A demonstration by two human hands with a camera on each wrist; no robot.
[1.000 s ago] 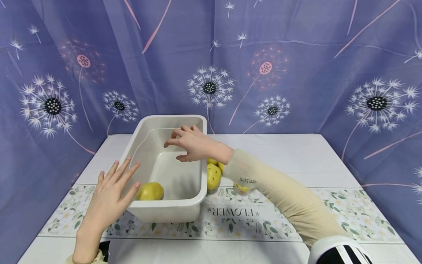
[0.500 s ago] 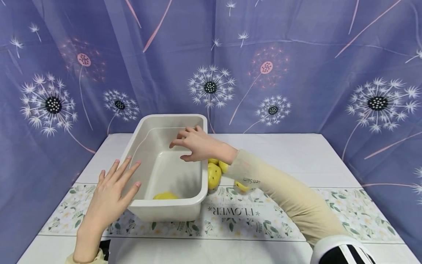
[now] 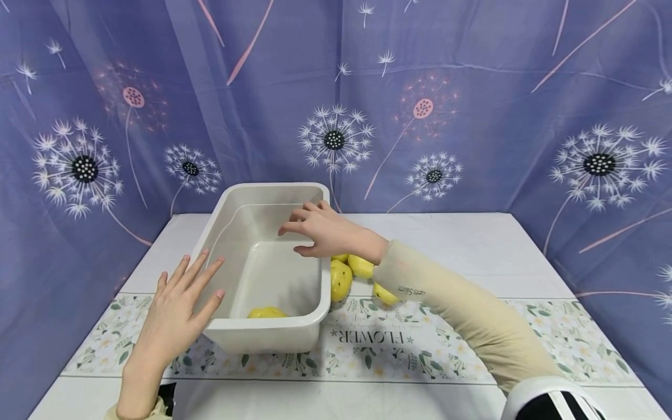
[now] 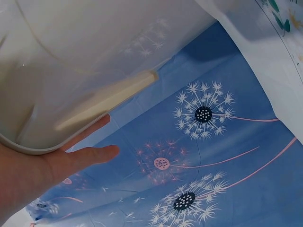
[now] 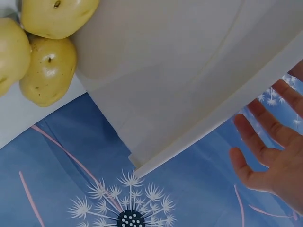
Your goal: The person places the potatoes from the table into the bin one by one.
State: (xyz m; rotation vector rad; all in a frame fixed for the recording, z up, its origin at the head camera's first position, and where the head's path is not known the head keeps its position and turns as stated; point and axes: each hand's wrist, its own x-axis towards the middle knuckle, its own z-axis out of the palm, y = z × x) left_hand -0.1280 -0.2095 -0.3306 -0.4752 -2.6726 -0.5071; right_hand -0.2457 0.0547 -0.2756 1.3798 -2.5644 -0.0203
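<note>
A pale plastic tub stands on the table, and one yellow potato lies inside it by the near wall, mostly hidden by the rim. My left hand is at the tub's left rim, fingers straight and spread; whether it touches is unclear. In the left wrist view the tub's wall covers part of that hand. My right hand hovers over the tub's right side, fingers loosely bent with nothing in them. The right wrist view shows the same hand beyond the tub's rim.
Several more yellow potatoes with dark spots lie on the table just right of the tub, partly under my right forearm. A flower-printed strip crosses the white table. A blue dandelion-patterned curtain closes off the back and sides.
The potato in the tub has shifted right and now shows lower behind the near rim. My right hand has drifted right, towards the tub's right rim. The left hand stays put.
</note>
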